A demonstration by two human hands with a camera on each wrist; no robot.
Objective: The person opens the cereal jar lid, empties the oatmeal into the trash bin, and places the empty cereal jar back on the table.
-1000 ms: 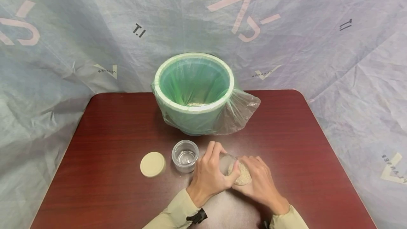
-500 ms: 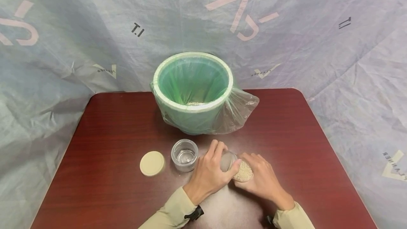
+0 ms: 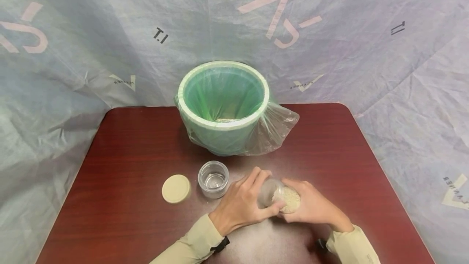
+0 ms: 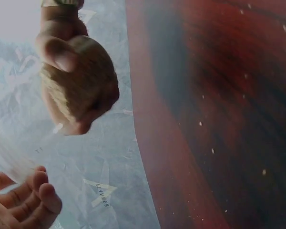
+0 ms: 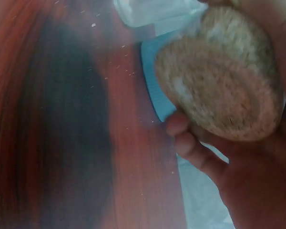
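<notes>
Head view: left hand (image 3: pixel 242 202) clamped on clear jar (image 3: pixel 266 190), right hand (image 3: pixel 316 203) on grain-filled jar (image 3: pixel 291 200), tilted close together over table (image 3: pixel 128 146), probably limiting spills. Lid (image 3: pixel 176 189) and open jar (image 3: pixel 213 190) sit aside, likely for room.

Head view: the left hand (image 3: pixel 242 203) partly covers the held clear jar (image 3: pixel 270 192); the counter (image 3: pixel 128 150) is cut off below. Wrist views: the grain jar (image 5: pixel 212 90) is blurred.
</notes>
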